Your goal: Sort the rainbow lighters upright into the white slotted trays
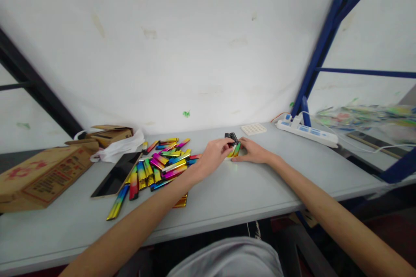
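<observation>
My left hand (217, 152) has its fingers closed at the black tops (231, 137) of a small cluster of shiny coloured pieces. From the other side, my right hand (252, 151) holds the yellow and green lower part (237, 149) of that cluster, thumb and fingers around its edge. The cluster stands upright on the grey table (247, 194). Left of my hands lies a loose pile of shiny multicoloured pieces with dark ends (162, 162), partly behind my left forearm. What exactly my left fingertips pinch is too small to tell.
A dark flat tablet-like device (117, 175) lies left of the pile, near a cardboard box (48, 175) and a white plastic bag (121, 149). At the back right are a white grid tray (254, 129) and a power strip (307, 133).
</observation>
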A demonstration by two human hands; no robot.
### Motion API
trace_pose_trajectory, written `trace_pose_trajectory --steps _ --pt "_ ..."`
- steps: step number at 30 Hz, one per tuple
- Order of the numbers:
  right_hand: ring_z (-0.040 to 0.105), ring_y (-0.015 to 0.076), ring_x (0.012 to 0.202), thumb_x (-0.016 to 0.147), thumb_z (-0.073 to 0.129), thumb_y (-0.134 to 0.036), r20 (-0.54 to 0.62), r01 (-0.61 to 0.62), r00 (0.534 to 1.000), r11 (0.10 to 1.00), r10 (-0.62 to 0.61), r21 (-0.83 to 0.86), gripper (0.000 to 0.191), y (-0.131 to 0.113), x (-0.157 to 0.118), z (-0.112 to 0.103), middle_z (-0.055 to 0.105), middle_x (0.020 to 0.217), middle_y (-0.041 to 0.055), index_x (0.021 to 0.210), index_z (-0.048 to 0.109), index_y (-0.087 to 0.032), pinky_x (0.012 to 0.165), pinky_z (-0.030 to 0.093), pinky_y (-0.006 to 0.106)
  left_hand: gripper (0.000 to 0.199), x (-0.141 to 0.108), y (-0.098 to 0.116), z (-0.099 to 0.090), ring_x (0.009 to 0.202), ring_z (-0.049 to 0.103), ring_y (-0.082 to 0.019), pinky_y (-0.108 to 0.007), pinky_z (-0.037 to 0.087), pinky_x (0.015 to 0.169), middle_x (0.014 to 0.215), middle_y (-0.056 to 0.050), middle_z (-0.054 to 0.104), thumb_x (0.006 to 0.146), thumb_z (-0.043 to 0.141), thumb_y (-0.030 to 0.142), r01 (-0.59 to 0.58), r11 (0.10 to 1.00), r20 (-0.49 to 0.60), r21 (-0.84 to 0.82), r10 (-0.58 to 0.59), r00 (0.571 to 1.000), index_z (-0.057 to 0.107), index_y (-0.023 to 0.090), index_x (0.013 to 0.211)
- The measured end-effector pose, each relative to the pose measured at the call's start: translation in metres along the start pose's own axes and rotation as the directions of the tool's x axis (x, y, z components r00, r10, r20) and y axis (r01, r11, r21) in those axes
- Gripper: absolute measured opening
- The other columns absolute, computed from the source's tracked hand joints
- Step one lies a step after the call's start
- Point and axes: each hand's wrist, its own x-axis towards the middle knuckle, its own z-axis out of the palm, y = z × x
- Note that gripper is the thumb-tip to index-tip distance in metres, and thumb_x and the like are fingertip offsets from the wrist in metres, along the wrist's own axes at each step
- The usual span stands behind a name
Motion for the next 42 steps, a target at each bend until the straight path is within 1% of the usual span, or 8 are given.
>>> trace_pose_trajectory --steps 13,16,20,23,26,35,38,42 --pt "0.062 0.0277 0.094 0.079 0.079 -0.061 0.008 0.0 1.0 1.0 0.0 0.013 0.061 0.0 -0.001 -0.001 0.064 0.107 0.0109 0.121 0.068 -0.018 0.084 0.052 0.04 0.035 -0.008 -0.005 -0.009 0.091 0.071 -0.02 -0.033 0.054 0.088 0.104 -0.007 0.073 0.096 0.061 0.02 -0.101 0.97 0.06 0.22 0.09 0.994 0.064 0.021 0.131" --pt "0.061 0.0272 0.091 0.08 0.078 -0.063 0.024 -0.022 0.999 1.0 0.022 -0.012 0.064 -0.004 -0.001 -0.003 0.064 0.104 0.0109 0.122 0.067 -0.016 0.082 0.051 0.039 0.035 -0.006 -0.009 -0.033 0.089 0.07 -0.02 -0.032 0.053 0.087 0.1 -0.007 0.074 0.094 0.064 0.025 -0.068 0.969 0.057 0.238 0.056 0.997 0.067 0.02 0.128" --pt "0.059 0.0246 0.085 0.08 0.077 -0.065 0.032 -0.034 0.999 0.999 0.035 -0.026 0.063 -0.009 -0.001 -0.006 0.062 0.1 0.0093 0.119 0.068 -0.016 0.076 0.049 0.036 0.021 -0.007 -0.029 -0.087 0.071 0.068 -0.019 -0.028 0.049 0.073 0.076 -0.005 0.074 0.089 0.065 0.032 0.123 0.952 0.105 0.28 -0.158 0.982 0.078 0.017 0.096" --pt "0.059 0.0234 0.084 0.079 0.078 -0.065 0.03 -0.036 0.999 0.999 0.037 -0.023 0.063 -0.009 -0.001 -0.007 0.062 0.101 0.0088 0.117 0.068 -0.016 0.076 0.048 0.034 0.02 -0.015 -0.047 -0.123 0.066 0.065 -0.02 -0.026 0.044 0.065 0.069 -0.004 0.073 0.079 0.07 0.036 0.251 0.905 0.187 0.343 -0.328 0.926 0.079 0.019 0.079" --pt "0.058 0.0229 0.084 0.079 0.078 -0.065 0.031 -0.04 0.999 0.999 0.041 -0.031 0.062 -0.007 -0.001 -0.006 0.061 0.101 0.0087 0.116 0.068 -0.016 0.076 0.048 0.034 0.021 -0.027 -0.057 -0.142 0.065 0.063 -0.02 -0.025 0.039 0.062 0.068 -0.002 0.073 0.069 0.073 0.039 0.315 0.883 0.293 0.349 -0.422 0.858 0.081 0.023 0.078" --pt "0.059 0.0254 0.089 0.078 0.076 -0.07 0.043 -0.028 0.999 0.999 0.029 -0.024 0.069 -0.001 -0.001 -0.005 0.061 0.104 0.0097 0.118 0.067 -0.016 0.079 0.049 0.037 0.01 -0.034 -0.049 -0.14 0.066 0.062 -0.021 -0.027 0.04 0.064 0.068 -0.002 0.07 0.066 0.07 0.032 0.354 0.845 0.314 0.4 -0.49 0.813 0.071 0.022 0.067" --pt "0.059 0.0254 0.089 0.078 0.075 -0.071 0.047 -0.03 0.998 0.999 0.031 -0.024 0.069 -0.001 -0.001 -0.005 0.061 0.103 0.0092 0.117 0.067 -0.016 0.079 0.049 0.037 0.015 -0.033 -0.044 -0.142 0.069 0.063 -0.021 -0.027 0.042 0.066 0.07 -0.002 0.07 0.07 0.068 0.036 0.329 0.879 0.285 0.345 -0.432 0.856 0.066 0.022 0.073" --pt "0.059 0.0247 0.087 0.078 0.077 -0.068 0.042 -0.04 0.998 0.999 0.041 -0.021 0.067 -0.003 -0.001 -0.005 0.061 0.102 0.009 0.119 0.067 -0.016 0.078 0.049 0.036 0.034 -0.027 -0.038 -0.138 0.074 0.064 -0.021 -0.028 0.046 0.07 0.08 -0.002 0.073 0.073 0.073 0.046 0.356 0.91 0.104 0.212 -0.384 0.918 0.07 0.02 0.095"
